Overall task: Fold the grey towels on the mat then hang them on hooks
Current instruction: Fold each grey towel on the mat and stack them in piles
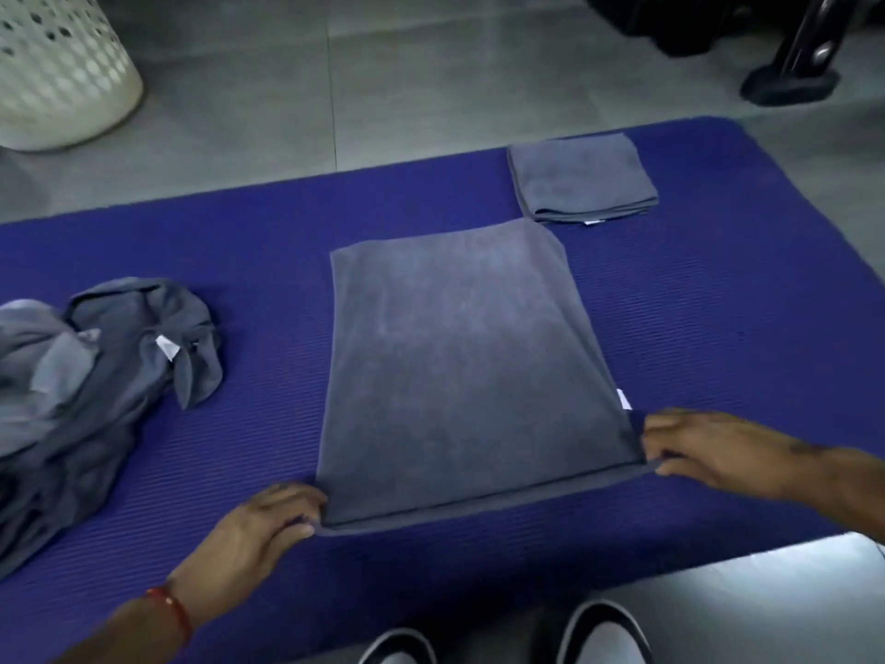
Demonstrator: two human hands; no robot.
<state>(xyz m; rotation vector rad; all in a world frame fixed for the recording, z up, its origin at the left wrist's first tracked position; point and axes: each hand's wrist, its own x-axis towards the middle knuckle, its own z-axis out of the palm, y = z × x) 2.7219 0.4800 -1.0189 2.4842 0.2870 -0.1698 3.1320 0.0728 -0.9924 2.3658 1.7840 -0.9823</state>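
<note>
Both hands sat at the near corners of the half-folded towel [459, 371], which I took as my landmark, lying flat at the middle of the blue mat [718, 304]. My left hand [268, 519] pinched the near-left corner, fingers curled round the doubled edge; my right hand [704, 450] gripped the near-right corner the same way, just below the white tag [622, 400]. To do this fold well, I judged that I should lift both corners together, keep the layers aligned, carry them straight to the far edge and then smooth the cloth flat so the sides matched. Uneven lifting would likely skew the edges. Beyond the towel's far-right corner lay a folded towel [582, 179], finished and almost touching it. Left of my landmark, well apart, a pile of crumpled grey towels [96, 376] waited. Farther off, past the mat on the floor, stood a white perforated basket [57, 69]. No hooks were in view.
</note>
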